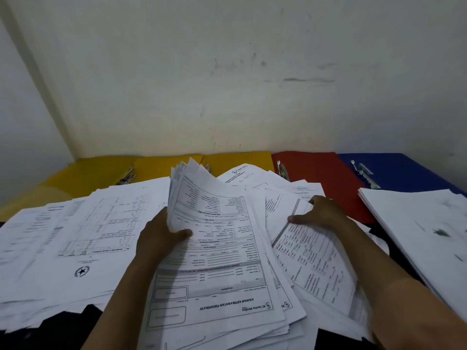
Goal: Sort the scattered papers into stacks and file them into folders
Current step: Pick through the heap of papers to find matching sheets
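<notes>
Left hand clamped on a thick bundle of papers, thumb pressed on the top sheet, fingers hidden behind the left edge. Bundle lifted at the far end, sheets fanning apart near the top, near end resting on the heap below. Top sheet a printed form, upside down to the viewer, heading near the lower edge.

Right hand laid on another printed sheet just right of the bundle, thumb stretched out to the left, fingers bent over the sheet's far edge; cannot tell whether gripping or only pressing.

Loose papers spread wide over the left of the dark counter, overlapping, one bearing a round star seal. More sheets piled behind the bundle. Separate neat stack at the right, apart from the heap, plain side up.

Along the wall, a row of folders lying open and flat: yellow folder at the left, second yellow folder beside it, red folder next, blue folder at the far right. Metal fasteners visible in each, near edges of the folders covered by papers.
</notes>
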